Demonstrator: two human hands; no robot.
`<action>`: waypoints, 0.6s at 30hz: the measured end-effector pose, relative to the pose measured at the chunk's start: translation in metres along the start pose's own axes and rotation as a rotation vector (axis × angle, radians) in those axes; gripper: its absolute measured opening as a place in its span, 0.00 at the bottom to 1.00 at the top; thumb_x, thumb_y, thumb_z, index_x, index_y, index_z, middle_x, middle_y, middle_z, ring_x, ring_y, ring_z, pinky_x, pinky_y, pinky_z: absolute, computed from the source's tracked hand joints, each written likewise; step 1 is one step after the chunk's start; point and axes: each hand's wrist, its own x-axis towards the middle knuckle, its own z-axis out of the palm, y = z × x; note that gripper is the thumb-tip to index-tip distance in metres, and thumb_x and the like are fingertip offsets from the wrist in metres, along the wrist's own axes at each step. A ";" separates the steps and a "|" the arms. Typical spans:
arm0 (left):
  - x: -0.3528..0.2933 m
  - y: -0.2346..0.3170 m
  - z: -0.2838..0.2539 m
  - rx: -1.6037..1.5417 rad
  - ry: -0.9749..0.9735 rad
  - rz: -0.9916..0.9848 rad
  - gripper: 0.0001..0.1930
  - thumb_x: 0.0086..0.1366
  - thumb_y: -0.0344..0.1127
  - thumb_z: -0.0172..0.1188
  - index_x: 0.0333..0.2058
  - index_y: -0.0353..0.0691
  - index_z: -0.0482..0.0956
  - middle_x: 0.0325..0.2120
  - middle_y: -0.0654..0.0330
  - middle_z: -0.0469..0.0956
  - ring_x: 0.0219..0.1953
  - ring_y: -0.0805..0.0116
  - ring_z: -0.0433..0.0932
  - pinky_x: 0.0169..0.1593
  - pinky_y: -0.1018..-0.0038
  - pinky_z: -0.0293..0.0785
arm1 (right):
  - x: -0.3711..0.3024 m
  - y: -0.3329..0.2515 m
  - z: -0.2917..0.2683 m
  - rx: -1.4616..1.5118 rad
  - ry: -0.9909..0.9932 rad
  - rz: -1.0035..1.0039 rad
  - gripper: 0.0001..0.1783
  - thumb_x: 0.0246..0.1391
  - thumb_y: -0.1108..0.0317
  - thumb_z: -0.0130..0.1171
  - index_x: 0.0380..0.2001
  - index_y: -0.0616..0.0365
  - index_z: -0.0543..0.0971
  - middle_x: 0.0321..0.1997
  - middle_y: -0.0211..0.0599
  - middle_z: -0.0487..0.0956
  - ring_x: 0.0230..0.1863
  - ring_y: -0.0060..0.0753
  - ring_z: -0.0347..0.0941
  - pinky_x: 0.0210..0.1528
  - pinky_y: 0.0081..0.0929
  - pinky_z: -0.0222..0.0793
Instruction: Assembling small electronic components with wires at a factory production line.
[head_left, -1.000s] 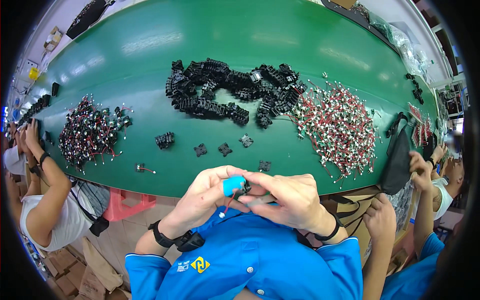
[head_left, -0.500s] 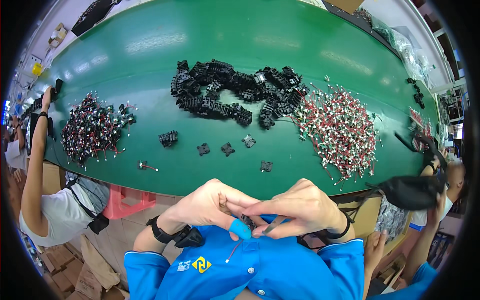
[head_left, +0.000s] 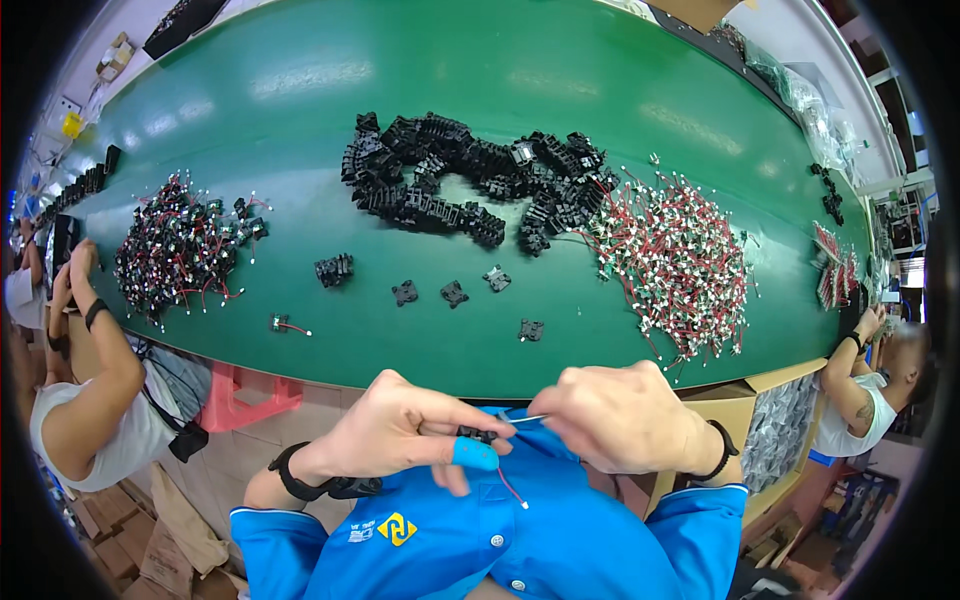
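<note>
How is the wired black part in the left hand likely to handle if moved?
The red wire is likely floppy: it's thin and dangles from the left hand. The black part is probably light, being small, and perhaps stiff, its visible side looking blocky.

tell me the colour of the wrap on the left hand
Bright blue; the wrap on the left hand shows best in the head view.

you get a bright view: pale glare streaks the far worktop, soft shadows sit under the black pile, your right hand looks slightly blurred, and straight edges bend toward dark corners.
</note>
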 end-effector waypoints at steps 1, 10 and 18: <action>-0.002 0.000 0.000 0.035 -0.037 0.028 0.15 0.58 0.19 0.52 0.45 0.28 0.75 0.37 0.51 0.80 0.24 0.68 0.82 0.29 0.82 0.77 | 0.000 -0.001 -0.001 -0.001 -0.002 0.002 0.18 0.43 0.70 0.62 0.40 0.52 0.74 0.20 0.24 0.67 0.16 0.20 0.65 0.14 0.22 0.59; 0.000 -0.004 0.003 0.084 -0.016 -0.071 0.14 0.56 0.20 0.54 0.43 0.31 0.78 0.24 0.57 0.81 0.16 0.76 0.78 0.22 0.84 0.74 | 0.004 -0.016 -0.025 -0.474 -0.058 -0.216 0.16 0.33 0.65 0.59 0.33 0.43 0.80 0.24 0.18 0.68 0.23 0.18 0.59 0.25 0.17 0.57; 0.004 0.005 0.005 0.153 -0.106 -0.128 0.12 0.57 0.24 0.58 0.41 0.34 0.79 0.19 0.58 0.80 0.15 0.76 0.78 0.22 0.85 0.74 | 0.005 -0.023 -0.024 -0.472 -0.027 -0.307 0.12 0.41 0.64 0.55 0.30 0.57 0.76 0.23 0.24 0.64 0.28 0.23 0.60 0.33 0.25 0.57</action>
